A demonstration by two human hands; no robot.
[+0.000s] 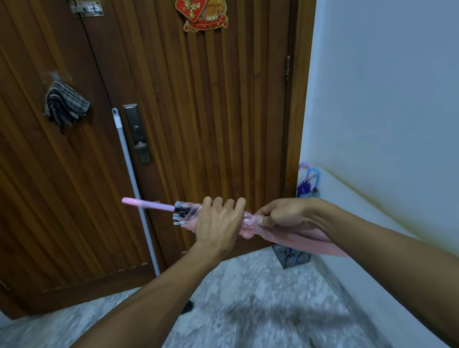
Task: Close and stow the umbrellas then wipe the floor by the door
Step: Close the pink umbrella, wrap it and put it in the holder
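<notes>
The door (187,121) stood straight ahead, and all else lay about it. A cloth (65,105) hung on its left leaf; a mop handle (135,191) leaned against it just left of the lock plate (138,133). A tiger decoration (203,2) was stuck high on its right leaf. Before the door, both hands held a folded umbrella (246,226) crosswise, the left hand (218,223) left of the right hand (284,215). Right of the door, in the wall corner, an umbrella rack (291,254) stood on the floor (240,317), with two umbrella handles (309,177) above it.
</notes>
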